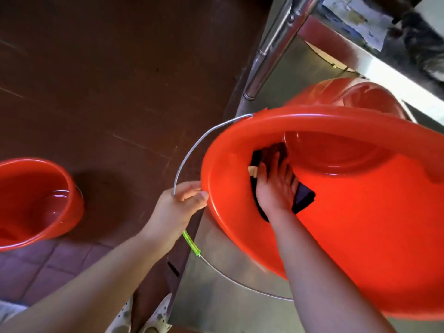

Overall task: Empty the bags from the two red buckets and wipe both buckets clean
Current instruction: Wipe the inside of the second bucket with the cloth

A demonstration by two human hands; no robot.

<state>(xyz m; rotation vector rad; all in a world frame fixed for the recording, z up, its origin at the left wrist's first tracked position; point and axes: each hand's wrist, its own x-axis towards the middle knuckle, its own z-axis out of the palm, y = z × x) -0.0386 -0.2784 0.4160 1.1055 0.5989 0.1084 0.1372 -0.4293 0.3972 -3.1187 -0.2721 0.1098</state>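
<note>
Two round red plastic buckets: one tilted on steel desk (230, 296), other (36, 200) on floor. Left hand (177, 207) pinching tilted bucket (336, 212) rim – right hand (276, 186), fingers spread, pressing dark cloth (304, 198) inside. Best worked in overlapping sweeps, rim held firm.

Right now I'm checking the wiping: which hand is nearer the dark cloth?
Right. The right hand presses flat on the dark cloth inside the tilted red bucket. The left hand is outside, gripping the rim and wire handle.
</note>
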